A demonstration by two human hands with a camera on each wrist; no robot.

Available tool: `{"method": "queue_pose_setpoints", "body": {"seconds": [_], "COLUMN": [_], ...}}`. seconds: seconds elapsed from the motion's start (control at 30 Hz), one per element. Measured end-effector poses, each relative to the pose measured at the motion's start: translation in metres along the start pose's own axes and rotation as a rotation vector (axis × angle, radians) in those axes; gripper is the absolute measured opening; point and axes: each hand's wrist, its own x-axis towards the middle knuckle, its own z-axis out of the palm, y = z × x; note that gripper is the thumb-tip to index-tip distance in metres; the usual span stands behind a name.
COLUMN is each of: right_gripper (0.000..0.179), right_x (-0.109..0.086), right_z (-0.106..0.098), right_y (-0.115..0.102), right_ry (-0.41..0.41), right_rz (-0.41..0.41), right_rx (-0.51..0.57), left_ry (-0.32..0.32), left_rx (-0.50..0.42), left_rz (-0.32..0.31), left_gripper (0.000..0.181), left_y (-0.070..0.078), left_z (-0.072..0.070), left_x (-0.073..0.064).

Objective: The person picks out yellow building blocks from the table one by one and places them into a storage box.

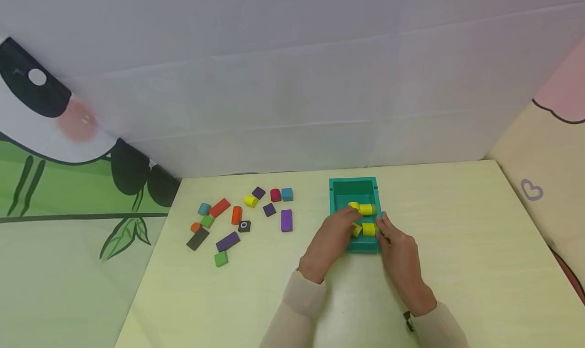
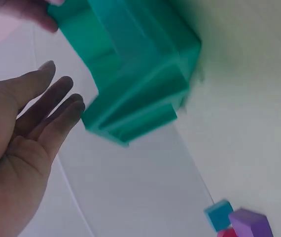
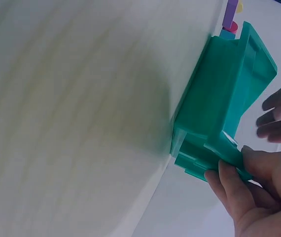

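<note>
A green plastic box (image 1: 353, 180) stands on the table with several yellow cylinder blocks (image 1: 366, 209) in its middle and near part. My right hand (image 1: 402, 256) is at its right side; in the right wrist view, thumb and fingers pinch the rim of the box (image 3: 219, 94). My left hand (image 1: 330, 240) reaches over the left wall, its fingertips close above the yellow blocks. From the left wrist, that hand (image 2: 22, 163) shows loosely bent fingers with nothing between them. The box's high walls hide the blocks in both wrist views.
Left of the box, many loose blocks lie scattered, among them a purple block (image 1: 286, 220), a blue cube (image 1: 287, 194), a red-orange block (image 1: 220, 207), a dark grey block (image 1: 198, 239) and a green cube (image 1: 221, 258). Behind the table (image 1: 457, 211) hangs a pale cloth wall (image 1: 292, 94).
</note>
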Motion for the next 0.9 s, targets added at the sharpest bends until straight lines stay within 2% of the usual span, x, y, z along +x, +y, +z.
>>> {"method": "queue_pose_setpoints", "body": {"seconds": [0.07,0.4,0.53,0.77,0.9], "right_gripper": [0.053,0.053,0.052,0.054,0.054], "right_x": [0.001,0.001,0.001,0.0,0.0], "right_z": [-0.001,-0.002,-0.003,-0.003,-0.003], "right_y": [0.0,-0.001,-0.002,-0.003,-0.003], "right_ry": [-0.003,-0.024,-0.012,-0.017,-0.023], "right_rz": [0.006,0.036,0.027,0.032,0.039], "right_rx": [-0.002,0.01,0.014,0.004,0.005], "left_ry": [0.02,0.127,0.151,0.215,0.286], "left_rx": [-0.036,-0.092,-0.086,-0.065,-0.042], "left_rz": [-0.006,-0.035,-0.087,-0.223,-0.242], "left_gripper": [0.027,0.031,0.032,0.033,0.03], "left_y": [-0.005,-0.024,-0.034,-0.058,-0.078], "left_z": [-0.004,-0.021,-0.028,-0.041,-0.047], "left_x": [0.0,-0.007,-0.011,-0.022,-0.03]}}
